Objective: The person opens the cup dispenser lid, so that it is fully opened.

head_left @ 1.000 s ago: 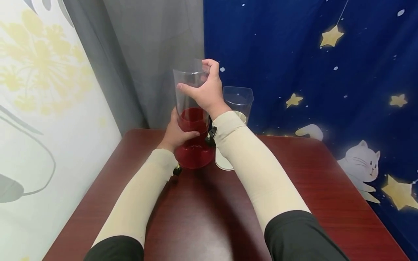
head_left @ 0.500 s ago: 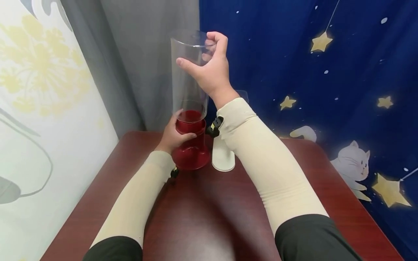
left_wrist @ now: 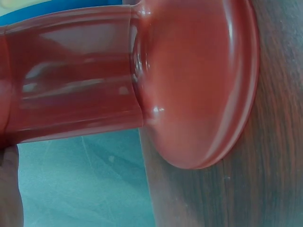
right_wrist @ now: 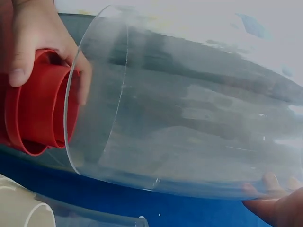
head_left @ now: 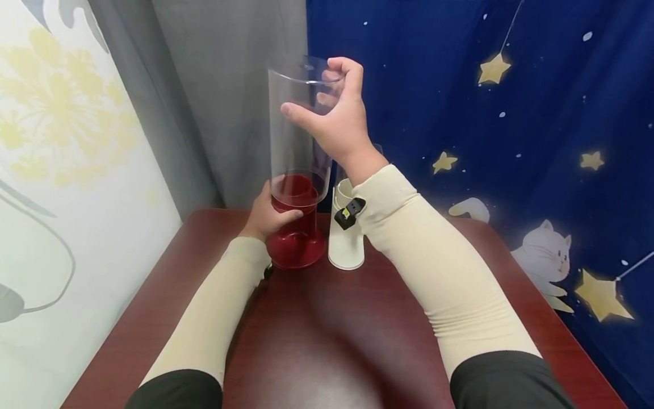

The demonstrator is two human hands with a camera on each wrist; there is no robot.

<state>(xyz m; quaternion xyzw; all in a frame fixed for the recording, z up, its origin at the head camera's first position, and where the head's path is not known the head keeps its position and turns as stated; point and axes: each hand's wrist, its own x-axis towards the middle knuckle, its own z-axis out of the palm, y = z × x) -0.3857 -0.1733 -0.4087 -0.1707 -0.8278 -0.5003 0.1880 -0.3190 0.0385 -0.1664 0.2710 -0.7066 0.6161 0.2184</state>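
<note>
A red plastic base [head_left: 296,244] with a wide round foot stands near the table's back edge. My left hand [head_left: 268,213] grips its upper part, thumb in front. In the left wrist view the red foot [left_wrist: 199,85] rests on the wood. My right hand [head_left: 342,116] holds a tall clear plastic cylinder [head_left: 298,136] near its top rim, thumb and fingers spread round it. The cylinder is upright over the base. In the right wrist view the cylinder's lower rim [right_wrist: 68,127] is right at the red collar [right_wrist: 42,104], and the collar's top ring shows close to it.
Just right of the red base stands a cream-coloured base [head_left: 346,244] with a clear container on top, partly hidden behind the right wrist. A grey curtain [head_left: 240,113] and a blue starry curtain [head_left: 434,102] hang behind the reddish wooden table [head_left: 286,341].
My right hand has lifted the clear cylinder up off the red base, then lowered it slightly. My left hand keeps its grip on the base.
</note>
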